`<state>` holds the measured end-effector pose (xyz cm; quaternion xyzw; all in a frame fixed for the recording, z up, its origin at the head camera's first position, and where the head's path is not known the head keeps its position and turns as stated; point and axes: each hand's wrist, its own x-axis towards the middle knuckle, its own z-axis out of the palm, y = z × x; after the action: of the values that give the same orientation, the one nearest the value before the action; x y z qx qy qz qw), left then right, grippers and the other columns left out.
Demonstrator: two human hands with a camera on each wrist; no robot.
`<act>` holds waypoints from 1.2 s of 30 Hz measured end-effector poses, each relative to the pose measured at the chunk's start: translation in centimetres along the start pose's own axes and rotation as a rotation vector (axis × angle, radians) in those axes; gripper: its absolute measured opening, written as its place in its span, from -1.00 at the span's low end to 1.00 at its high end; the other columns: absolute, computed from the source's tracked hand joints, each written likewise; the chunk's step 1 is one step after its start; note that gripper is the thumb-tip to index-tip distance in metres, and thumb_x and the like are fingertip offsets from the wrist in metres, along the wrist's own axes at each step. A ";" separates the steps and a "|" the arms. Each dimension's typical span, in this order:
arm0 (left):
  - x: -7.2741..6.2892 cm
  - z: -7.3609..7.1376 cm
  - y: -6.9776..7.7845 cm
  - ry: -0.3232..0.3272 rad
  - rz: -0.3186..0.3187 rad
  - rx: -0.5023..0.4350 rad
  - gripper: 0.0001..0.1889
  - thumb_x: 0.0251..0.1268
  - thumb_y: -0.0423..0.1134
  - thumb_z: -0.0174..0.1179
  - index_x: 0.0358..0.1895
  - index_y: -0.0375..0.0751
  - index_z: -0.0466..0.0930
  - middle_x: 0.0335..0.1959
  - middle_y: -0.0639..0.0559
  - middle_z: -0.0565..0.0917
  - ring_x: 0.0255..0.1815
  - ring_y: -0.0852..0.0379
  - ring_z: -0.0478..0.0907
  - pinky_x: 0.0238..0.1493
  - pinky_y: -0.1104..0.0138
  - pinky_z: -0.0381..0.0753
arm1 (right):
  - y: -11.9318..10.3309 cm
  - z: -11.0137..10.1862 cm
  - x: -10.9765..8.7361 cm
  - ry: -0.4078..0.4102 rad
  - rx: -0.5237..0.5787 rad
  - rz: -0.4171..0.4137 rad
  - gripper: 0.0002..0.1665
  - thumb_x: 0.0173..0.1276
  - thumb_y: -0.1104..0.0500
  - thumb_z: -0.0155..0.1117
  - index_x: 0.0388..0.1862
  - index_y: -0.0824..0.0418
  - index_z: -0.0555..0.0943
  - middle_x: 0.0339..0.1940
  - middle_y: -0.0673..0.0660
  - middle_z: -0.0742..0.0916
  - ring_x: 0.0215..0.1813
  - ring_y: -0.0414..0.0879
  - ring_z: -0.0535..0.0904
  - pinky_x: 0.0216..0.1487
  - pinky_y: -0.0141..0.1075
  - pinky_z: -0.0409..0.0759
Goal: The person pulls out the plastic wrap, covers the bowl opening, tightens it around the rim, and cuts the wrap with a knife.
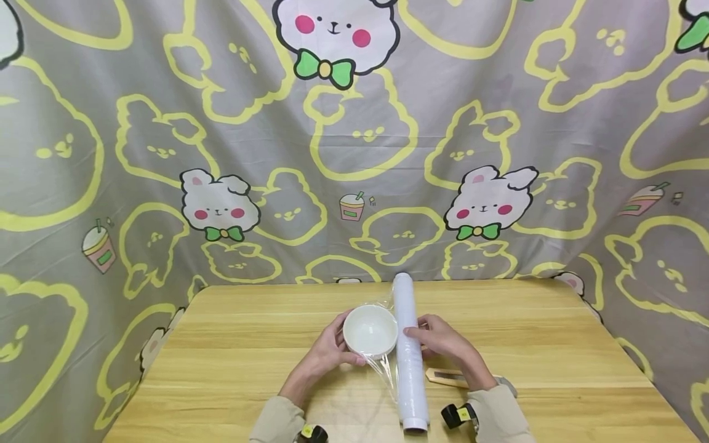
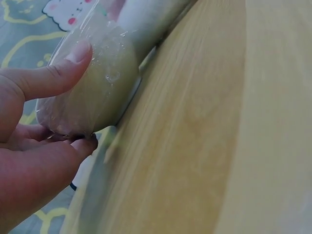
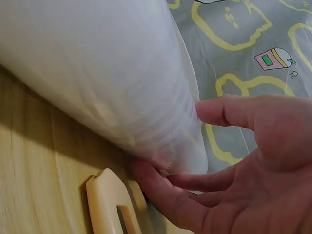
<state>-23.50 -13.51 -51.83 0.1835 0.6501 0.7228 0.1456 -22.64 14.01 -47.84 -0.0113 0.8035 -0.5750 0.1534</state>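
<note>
A white bowl stands upright on the table, with clear cling film over its side. My left hand holds the bowl from the left, thumb on the near side and fingers curled around the far side. Right beside the bowl lies a long roll of cling film, pointing away from me. Loose film stretches between roll and bowl. My right hand grips the roll from the right, its thumb on top and its fingers low on the side, as the right wrist view shows.
A box cutter with a pale orange handle lies on the table under my right forearm. The wooden table reaches back to a patterned cloth, which also hangs at both sides.
</note>
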 end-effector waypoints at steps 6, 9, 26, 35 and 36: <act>0.1 0.0 -0.2 -0.008 0.006 -0.009 0.17 -0.22 -0.77 0.45 0.58 -0.47 -0.02 0.55 -0.44 0.16 0.54 -0.36 0.17 0.44 0.30 0.38 | 0.1 -0.4 -0.1 0.012 0.020 0.002 -0.37 0.44 0.16 0.33 0.22 0.61 0.35 -0.13 0.35 0.63 -0.24 0.05 0.67 -0.28 -0.09 0.77; 0.1 -0.1 -0.1 -0.012 0.002 -0.003 0.20 -0.19 -0.76 0.46 0.59 -0.49 -0.09 0.57 -0.46 0.08 0.55 -0.38 0.13 0.44 0.28 0.38 | 0.1 -0.5 -0.1 -0.013 0.032 -0.004 -0.28 0.45 0.15 0.32 0.31 0.62 0.28 -0.08 0.36 0.62 -0.21 0.05 0.67 -0.26 -0.06 0.78; -0.1 -0.9 0.4 0.024 -0.014 0.053 0.15 -0.24 -0.75 0.49 0.55 -0.46 0.06 0.52 -0.44 0.22 0.53 -0.38 0.19 0.43 0.26 0.40 | 0.5 -1.7 0.4 -0.051 0.093 -0.010 -0.20 0.45 0.09 0.32 0.38 0.59 0.23 -0.06 0.37 0.63 -0.18 0.06 0.66 -0.25 -0.08 0.76; -0.1 -1.5 0.4 0.027 -0.012 0.110 0.13 -0.24 -0.69 0.54 0.53 -0.46 0.10 0.50 -0.42 0.26 0.50 -0.37 0.25 0.43 0.26 0.42 | 0.8 -1.6 0.7 -0.011 0.050 0.027 -0.22 0.45 0.02 0.34 0.38 0.50 0.27 -0.11 0.32 0.66 -0.22 0.04 0.65 -0.30 -0.15 0.70; -0.1 -1.5 0.4 0.027 -0.013 0.116 0.13 -0.24 -0.69 0.54 0.53 -0.46 0.10 0.50 -0.42 0.26 0.50 -0.37 0.25 0.43 0.25 0.42 | 0.8 -1.6 0.7 -0.002 0.046 0.028 -0.22 0.45 0.02 0.34 0.37 0.50 0.28 -0.12 0.31 0.66 -0.23 0.04 0.65 -0.31 -0.15 0.70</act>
<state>-24.10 -14.89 -51.62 0.1776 0.6940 0.6854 0.1310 -23.60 15.67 -48.30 0.0029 0.7900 -0.5912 0.1623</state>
